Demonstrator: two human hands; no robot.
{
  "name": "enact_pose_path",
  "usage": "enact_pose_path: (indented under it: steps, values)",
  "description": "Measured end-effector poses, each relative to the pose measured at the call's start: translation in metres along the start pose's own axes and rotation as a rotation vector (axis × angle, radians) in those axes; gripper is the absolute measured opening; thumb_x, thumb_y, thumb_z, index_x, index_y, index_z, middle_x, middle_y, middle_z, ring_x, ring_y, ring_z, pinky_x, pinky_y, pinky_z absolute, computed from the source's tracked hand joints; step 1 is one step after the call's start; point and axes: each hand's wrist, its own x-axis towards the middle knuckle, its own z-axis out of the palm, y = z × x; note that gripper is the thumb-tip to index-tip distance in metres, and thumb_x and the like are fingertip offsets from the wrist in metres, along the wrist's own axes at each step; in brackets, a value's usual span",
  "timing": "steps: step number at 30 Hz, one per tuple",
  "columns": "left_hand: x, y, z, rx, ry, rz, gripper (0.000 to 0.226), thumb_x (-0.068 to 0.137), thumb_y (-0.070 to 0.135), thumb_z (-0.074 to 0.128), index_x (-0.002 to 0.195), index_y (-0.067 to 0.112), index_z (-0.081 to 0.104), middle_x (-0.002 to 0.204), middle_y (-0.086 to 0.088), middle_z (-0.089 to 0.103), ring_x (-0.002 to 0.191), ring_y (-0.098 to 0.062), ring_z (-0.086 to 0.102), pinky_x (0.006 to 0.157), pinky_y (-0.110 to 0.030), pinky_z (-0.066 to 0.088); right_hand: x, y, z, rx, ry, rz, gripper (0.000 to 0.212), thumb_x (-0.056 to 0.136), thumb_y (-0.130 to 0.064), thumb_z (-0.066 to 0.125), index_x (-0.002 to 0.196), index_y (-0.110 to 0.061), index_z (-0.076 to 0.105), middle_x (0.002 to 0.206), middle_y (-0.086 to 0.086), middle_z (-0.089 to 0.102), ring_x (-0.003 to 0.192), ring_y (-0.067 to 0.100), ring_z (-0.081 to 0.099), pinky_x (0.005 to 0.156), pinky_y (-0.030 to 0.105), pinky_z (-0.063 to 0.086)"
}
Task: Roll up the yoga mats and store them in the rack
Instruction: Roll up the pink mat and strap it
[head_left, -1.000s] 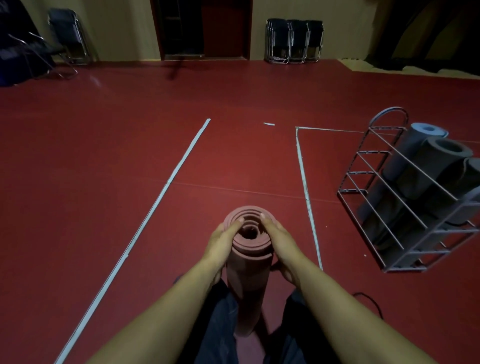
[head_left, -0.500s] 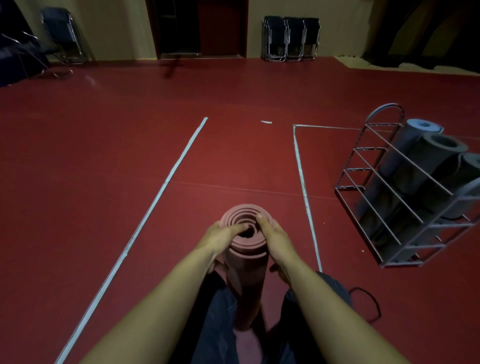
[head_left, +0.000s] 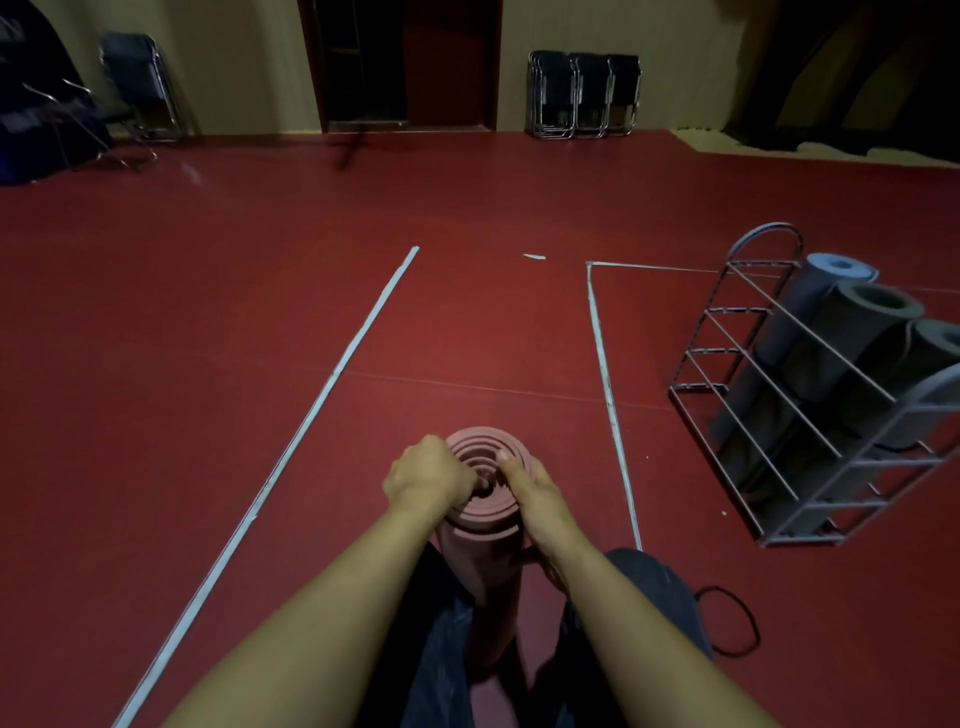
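- The rolled pink yoga mat (head_left: 485, 561) stands on end on the red floor (head_left: 208, 364), between the person's knees.
- The left hand (head_left: 428, 475) curls its fingers into the roll's top end, gripping the inner layers.
- The right hand (head_left: 535, 499) grips the top rim (thumb on the spiral).
- The wire rack (head_left: 789, 415) stands well apart to the right, holding grey rolled mats (head_left: 852, 332).

— See that? A second ago both hands only cupped the rim of the pink mat (head_left: 485, 525). Now the left hand (head_left: 427, 475) has curled over the top, its fingers dug into the centre of the roll.

— And the right hand (head_left: 535, 496)?

— Slid inward too, with the thumb (head_left: 505, 462) on the inner coils. The hole in the middle is nearly covered.
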Motion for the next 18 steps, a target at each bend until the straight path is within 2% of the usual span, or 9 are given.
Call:
enact_pose_path:
  steps: [3, 6, 9, 13, 15, 17, 18]
  values:
    - [-0.003, -0.004, 0.006, -0.116, -0.039, 0.007, 0.082, 0.072, 0.039, 0.09, 0.139, 0.01, 0.052, 0.132, -0.016, 0.064, 0.119, -0.037, 0.063, 0.09, -0.042, 0.056, -0.004, 0.002, -0.003, 0.024, 0.0, -0.026, 0.038, 0.098, -0.05, 0.062, 0.129, -0.026, 0.065, 0.119, -0.007, 0.072, 0.115, 0.011, 0.064, 0.088, 0.024, 0.048]
    - [-0.009, -0.008, 0.005, -0.167, -0.072, 0.049, 0.081, 0.076, 0.029, 0.089, 0.142, 0.006, 0.047, 0.136, -0.018, 0.061, 0.123, -0.037, 0.06, 0.094, -0.042, 0.054, -0.011, 0.006, -0.001, 0.038, 0.003, -0.026, 0.037, 0.096, -0.049, 0.066, 0.127, -0.027, 0.067, 0.118, -0.006, 0.073, 0.117, 0.013, 0.065, 0.099, 0.032, 0.05]
    - [-0.018, -0.014, 0.007, -0.141, -0.086, 0.059, 0.088, 0.076, 0.035, 0.088, 0.145, 0.007, 0.041, 0.139, -0.018, 0.059, 0.128, -0.037, 0.057, 0.098, -0.041, 0.051, -0.017, 0.012, -0.003, 0.047, -0.012, -0.007, 0.058, 0.082, -0.065, 0.072, 0.127, -0.031, 0.065, 0.121, -0.007, 0.073, 0.119, 0.015, 0.065, 0.106, 0.04, 0.049]
    - [-0.029, -0.02, 0.012, -0.131, -0.071, 0.066, 0.101, 0.074, 0.046, 0.085, 0.152, 0.009, 0.033, 0.139, -0.018, 0.06, 0.128, -0.038, 0.058, 0.1, -0.043, 0.051, -0.028, 0.014, -0.007, 0.053, -0.082, 0.155, 0.088, 0.069, -0.077, 0.075, 0.143, -0.037, 0.049, 0.138, -0.006, 0.059, 0.128, 0.022, 0.055, 0.102, 0.054, 0.051]
    - [-0.034, -0.018, 0.016, -0.142, -0.061, 0.069, 0.096, 0.075, 0.045, 0.084, 0.15, 0.01, 0.036, 0.138, -0.018, 0.061, 0.127, -0.038, 0.058, 0.1, -0.043, 0.051, -0.03, 0.016, -0.01, 0.086, -0.086, 0.166, 0.103, 0.061, -0.083, 0.077, 0.147, -0.036, 0.047, 0.142, -0.005, 0.057, 0.131, 0.022, 0.053, 0.105, 0.057, 0.05]
    - [-0.037, -0.013, 0.02, -0.142, -0.052, 0.076, 0.082, 0.074, 0.043, 0.083, 0.14, 0.011, 0.045, 0.131, -0.016, 0.064, 0.121, -0.038, 0.061, 0.094, -0.042, 0.053, -0.03, 0.02, -0.017, 0.092, -0.048, 0.109, 0.104, 0.058, -0.085, 0.076, 0.145, -0.033, 0.053, 0.141, -0.004, 0.062, 0.13, 0.02, 0.057, 0.109, 0.054, 0.048]
    - [-0.038, -0.01, 0.022, -0.136, -0.053, 0.079, 0.077, 0.073, 0.042, 0.084, 0.135, 0.011, 0.049, 0.128, -0.016, 0.066, 0.118, -0.038, 0.062, 0.09, -0.04, 0.053, -0.03, 0.02, -0.021, 0.083, -0.029, 0.086, 0.095, 0.06, -0.083, 0.076, 0.139, -0.033, 0.06, 0.135, -0.005, 0.067, 0.125, 0.019, 0.061, 0.108, 0.054, 0.049]
